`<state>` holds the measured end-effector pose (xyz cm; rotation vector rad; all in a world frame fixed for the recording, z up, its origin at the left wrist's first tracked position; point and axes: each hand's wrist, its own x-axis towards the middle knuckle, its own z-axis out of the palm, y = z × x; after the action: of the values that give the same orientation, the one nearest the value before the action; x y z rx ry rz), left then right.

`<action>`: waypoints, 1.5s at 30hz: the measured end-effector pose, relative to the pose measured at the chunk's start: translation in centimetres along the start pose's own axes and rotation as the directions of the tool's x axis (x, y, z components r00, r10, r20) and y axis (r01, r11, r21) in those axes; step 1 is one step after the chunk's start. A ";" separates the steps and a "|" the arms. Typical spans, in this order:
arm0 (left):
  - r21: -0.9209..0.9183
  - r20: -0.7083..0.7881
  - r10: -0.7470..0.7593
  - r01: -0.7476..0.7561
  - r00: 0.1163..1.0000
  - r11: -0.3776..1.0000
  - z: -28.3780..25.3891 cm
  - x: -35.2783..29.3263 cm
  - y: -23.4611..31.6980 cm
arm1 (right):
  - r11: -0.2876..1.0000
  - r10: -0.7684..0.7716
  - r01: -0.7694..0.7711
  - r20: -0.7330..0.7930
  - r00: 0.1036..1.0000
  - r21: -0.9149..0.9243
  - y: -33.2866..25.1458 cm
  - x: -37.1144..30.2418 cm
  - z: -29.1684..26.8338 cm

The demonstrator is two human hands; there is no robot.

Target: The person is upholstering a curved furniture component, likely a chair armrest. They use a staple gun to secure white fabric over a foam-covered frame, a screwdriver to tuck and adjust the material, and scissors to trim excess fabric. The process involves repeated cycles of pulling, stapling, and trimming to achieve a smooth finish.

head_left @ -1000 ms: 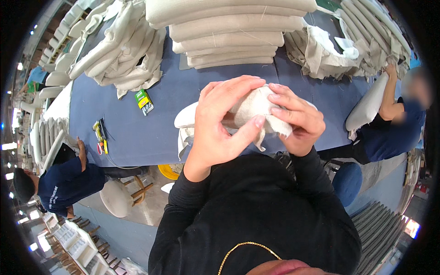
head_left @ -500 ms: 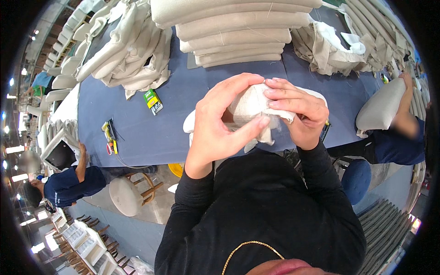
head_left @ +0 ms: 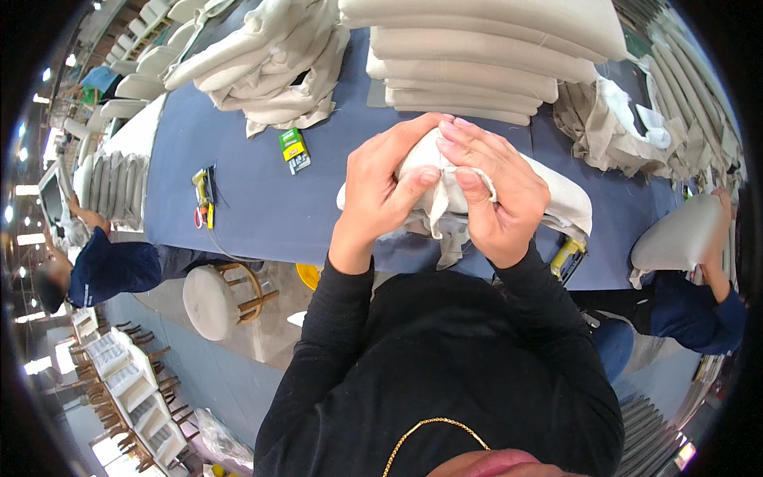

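Note:
A cream, fabric-covered padded piece [head_left: 556, 189], like a chair cushion, lies across the table edge in front of me. My left hand [head_left: 385, 179] is wrapped round its near corner, thumb pressed on the fabric. From the other side my right hand [head_left: 502, 187] grips the same corner, its fingers over the top and its thumb on the folded edge. Both thumbs are close together at a gathered flap, and loose cloth [head_left: 451, 246] hangs below them. My hands hide much of the corner.
A blue-covered table [head_left: 254, 191] carries stacked cream cushions [head_left: 469, 67], a pile of covers [head_left: 278, 63] and a green-yellow box [head_left: 294, 149]. Yellow staple guns lie left [head_left: 203, 195] and right [head_left: 567, 258]. One co-worker [head_left: 115, 266] is left, another [head_left: 691, 310] right. A round stool [head_left: 211, 302] stands lower left.
My thumbs have come closer together on the corner, and my right thumb now shows on the fold. The view has shifted, uncovering the right staple gun. The left co-worker has raised their arms.

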<state>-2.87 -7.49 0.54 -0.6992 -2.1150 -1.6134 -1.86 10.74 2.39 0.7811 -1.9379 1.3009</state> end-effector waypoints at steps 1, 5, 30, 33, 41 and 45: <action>0.017 -0.019 0.007 -0.006 1.000 1.000 -0.2 0.1 -0.3 | 0.999 0.031 -0.030 -0.021 0.999 0.026 -0.2 0.0 0.4; 0.063 -0.051 0.006 -0.003 0.999 0.998 -0.6 0.3 -1.2 | 0.994 0.096 -0.096 -0.007 0.995 0.056 -0.5 0.3 0.4; -0.158 0.340 0.036 0.019 0.940 0.987 -2.0 1.8 0.7 | 0.940 -0.178 0.096 0.227 0.957 0.329 3.0 -0.5 -3.3; -0.419 0.329 0.016 0.131 0.944 0.898 -0.8 1.4 -0.6 | 0.957 -0.127 0.052 0.248 0.960 0.286 3.8 -0.6 -3.1; -0.536 0.403 -0.090 0.315 0.911 0.784 -1.3 1.9 -0.6 | 0.950 -0.088 0.053 0.103 0.991 0.306 2.6 -1.5 -0.8; -0.477 0.327 -0.214 0.356 0.920 0.803 -1.4 1.8 0.7 | 0.936 -0.055 0.020 0.090 0.994 0.350 2.9 -1.3 -0.2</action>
<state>-3.90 -8.44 2.56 -0.8165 -2.0228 -2.4536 -3.33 12.02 -0.15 1.0682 -1.7772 1.6360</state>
